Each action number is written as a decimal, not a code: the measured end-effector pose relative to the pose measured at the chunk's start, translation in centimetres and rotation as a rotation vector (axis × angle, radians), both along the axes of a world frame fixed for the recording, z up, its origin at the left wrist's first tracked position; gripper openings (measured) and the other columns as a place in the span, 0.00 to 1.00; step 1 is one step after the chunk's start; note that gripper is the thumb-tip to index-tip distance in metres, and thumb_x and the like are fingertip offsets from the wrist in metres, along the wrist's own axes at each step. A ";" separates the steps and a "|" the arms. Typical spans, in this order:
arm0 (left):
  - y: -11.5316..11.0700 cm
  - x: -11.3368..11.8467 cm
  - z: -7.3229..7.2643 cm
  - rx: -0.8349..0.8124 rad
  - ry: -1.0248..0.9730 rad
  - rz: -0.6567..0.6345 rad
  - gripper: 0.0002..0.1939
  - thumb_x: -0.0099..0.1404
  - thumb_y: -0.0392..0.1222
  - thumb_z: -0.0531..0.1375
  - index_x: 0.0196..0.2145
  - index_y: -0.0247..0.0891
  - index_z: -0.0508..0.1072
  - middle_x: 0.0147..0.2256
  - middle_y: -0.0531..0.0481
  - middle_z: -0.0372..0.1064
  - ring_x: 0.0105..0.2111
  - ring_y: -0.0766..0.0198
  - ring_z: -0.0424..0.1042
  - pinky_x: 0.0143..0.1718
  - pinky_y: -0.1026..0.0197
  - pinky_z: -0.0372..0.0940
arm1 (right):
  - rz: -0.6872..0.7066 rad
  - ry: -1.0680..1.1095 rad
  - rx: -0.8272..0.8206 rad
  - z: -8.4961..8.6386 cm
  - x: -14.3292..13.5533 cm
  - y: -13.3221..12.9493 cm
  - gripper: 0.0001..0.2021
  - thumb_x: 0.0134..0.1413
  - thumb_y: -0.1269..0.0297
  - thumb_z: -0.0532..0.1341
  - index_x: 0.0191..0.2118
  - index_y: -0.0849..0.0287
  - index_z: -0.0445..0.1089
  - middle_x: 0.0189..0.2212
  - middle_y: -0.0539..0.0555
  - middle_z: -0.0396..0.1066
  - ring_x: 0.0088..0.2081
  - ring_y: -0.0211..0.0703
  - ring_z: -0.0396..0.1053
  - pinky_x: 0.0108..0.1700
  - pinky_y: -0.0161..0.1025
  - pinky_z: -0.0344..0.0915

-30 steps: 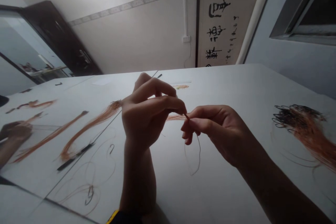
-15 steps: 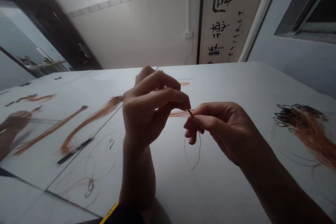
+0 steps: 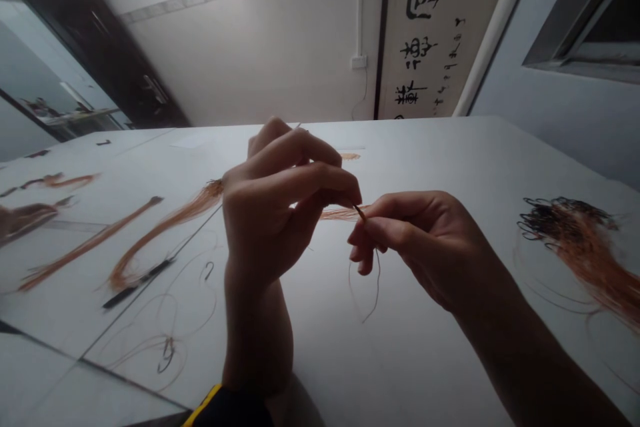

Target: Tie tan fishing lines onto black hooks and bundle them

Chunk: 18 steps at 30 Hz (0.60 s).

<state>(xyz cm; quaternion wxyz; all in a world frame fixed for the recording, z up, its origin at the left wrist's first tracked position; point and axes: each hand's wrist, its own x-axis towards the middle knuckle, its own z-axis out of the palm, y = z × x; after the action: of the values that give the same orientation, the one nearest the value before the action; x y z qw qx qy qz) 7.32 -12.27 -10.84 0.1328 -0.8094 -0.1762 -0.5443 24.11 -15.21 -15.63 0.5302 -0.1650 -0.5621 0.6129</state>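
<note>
My left hand [image 3: 280, 207] and my right hand [image 3: 415, 240] meet fingertip to fingertip above the white table [image 3: 450, 167]. Between them they pinch a small dark hook [image 3: 360, 212] with a thin line [image 3: 373, 287] hanging down in a loop under my right hand. A short orange strand [image 3: 337, 214] shows behind my left fingers. Both hands are closed in a pinch; which one carries the hook's weight is unclear.
A pile of dark hooks with orange lines [image 3: 580, 240] lies at the right. Long orange bundles [image 3: 165, 227] and a dark tool [image 3: 137, 283] lie left, with loose lines and hooks [image 3: 167, 353] near the front. Another person's hand [image 3: 23, 219] is at the far left edge.
My hands have stayed pinched together, shifting slightly up in view as the camera tilted. The other person's hand at the left has drawn further out of frame.
</note>
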 end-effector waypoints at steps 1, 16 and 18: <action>-0.1 0.0 0.0 0.001 -0.004 0.014 0.11 0.63 0.32 0.63 0.24 0.41 0.74 0.25 0.53 0.69 0.28 0.65 0.64 0.30 0.57 0.60 | -0.004 -0.001 -0.002 0.0 0.0 0.0 0.06 0.59 0.72 0.64 0.33 0.61 0.79 0.27 0.50 0.76 0.28 0.34 0.73 0.32 0.33 0.73; -0.5 0.1 0.0 0.141 0.004 0.096 0.12 0.65 0.46 0.63 0.24 0.46 0.75 0.24 0.54 0.69 0.26 0.64 0.63 0.30 0.56 0.59 | -0.070 -0.023 0.021 0.0 -0.1 -0.2 0.08 0.57 0.72 0.64 0.31 0.55 0.80 0.26 0.49 0.75 0.28 0.36 0.72 0.32 0.35 0.72; -0.4 0.1 0.0 0.137 0.000 0.090 0.11 0.63 0.46 0.65 0.23 0.46 0.75 0.24 0.54 0.69 0.26 0.64 0.62 0.31 0.55 0.58 | -0.104 -0.025 0.033 0.0 -0.1 -0.3 0.06 0.57 0.70 0.65 0.32 0.54 0.80 0.26 0.49 0.76 0.28 0.36 0.72 0.31 0.34 0.72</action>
<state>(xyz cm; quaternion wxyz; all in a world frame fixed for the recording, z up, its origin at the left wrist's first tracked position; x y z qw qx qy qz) 7.43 -12.70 -10.82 0.2119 -0.7897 -0.1747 -0.5486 23.99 -15.55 -15.64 0.5570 -0.1931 -0.5693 0.5730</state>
